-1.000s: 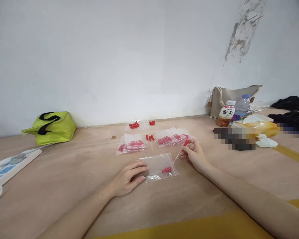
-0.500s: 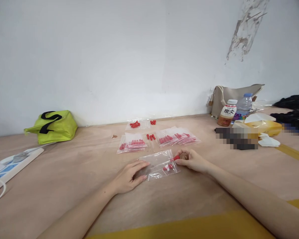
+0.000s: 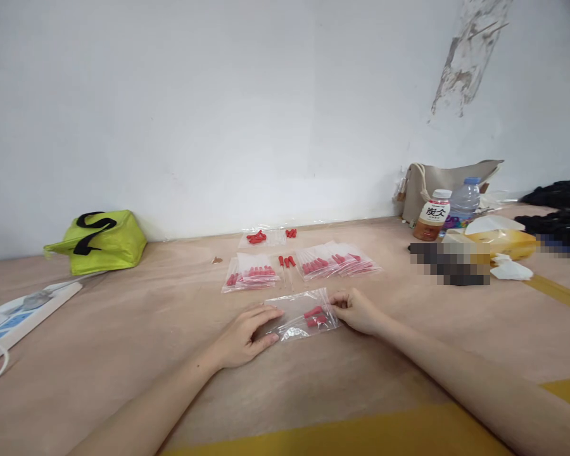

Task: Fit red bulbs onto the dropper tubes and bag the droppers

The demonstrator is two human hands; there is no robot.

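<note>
Lying lengthwise between my hands is a clear zip bag (image 3: 294, 311). Inside it, two droppers with red bulbs (image 3: 317, 321) have their thin clear stems pointing left. My left hand (image 3: 247, 335) holds the bag's left end, fingers along the upper side and thumb at the lower corner. At the right end, my right hand (image 3: 354, 310) is closed in a pinch on the bag's mouth; the fingertips are partly hidden. Beyond the bag lie a few loose droppers (image 3: 287, 261), between filled bags on the left (image 3: 254, 272) and on the right (image 3: 337, 259).
Near the wall is a clear bag of red bulbs (image 3: 256, 237). At left are a yellow-green bag (image 3: 107, 240) and a power strip (image 3: 33, 310). Bottles (image 3: 434, 215), a beige bag (image 3: 411, 190) and a yellow tissue pack (image 3: 508, 244) stand at right.
The red-bulbed dropper in my right hand has slid left, fully into the bag beside the other one. My right fingers now pinch at the bag's mouth. My left hand stays in place.
</note>
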